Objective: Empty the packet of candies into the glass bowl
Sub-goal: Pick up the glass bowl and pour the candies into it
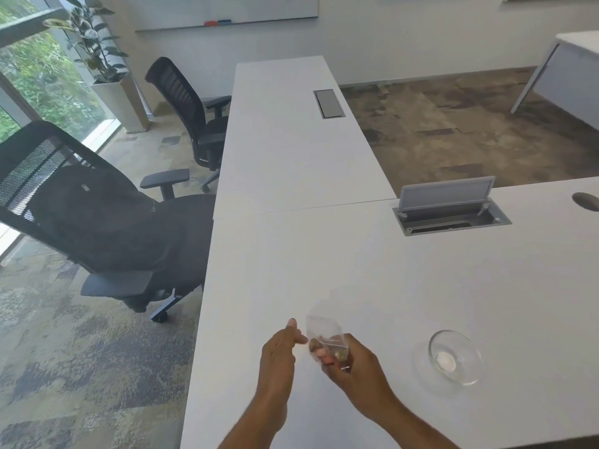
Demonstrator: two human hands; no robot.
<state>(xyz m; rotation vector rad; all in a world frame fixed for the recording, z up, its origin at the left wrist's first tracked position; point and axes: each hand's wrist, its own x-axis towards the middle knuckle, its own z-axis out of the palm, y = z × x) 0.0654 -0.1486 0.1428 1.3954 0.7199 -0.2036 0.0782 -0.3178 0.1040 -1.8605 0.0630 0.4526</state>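
Note:
A small clear plastic packet (324, 335) with pink and brownish candies in its lower part is held upright above the white desk (356, 270). My right hand (356, 374) is shut around the packet's bottom. My left hand (280, 351) sits just left of the packet, thumb and forefinger pinching toward its upper edge; whether they grip it is unclear. An empty glass bowl (455, 356) stands on the desk to the right of my hands, apart from them.
An open cable box (450, 209) with a raised grey lid sits at the back right of the desk. A second desk (285, 131) extends away. Two black office chairs (107, 222) stand to the left on the carpet.

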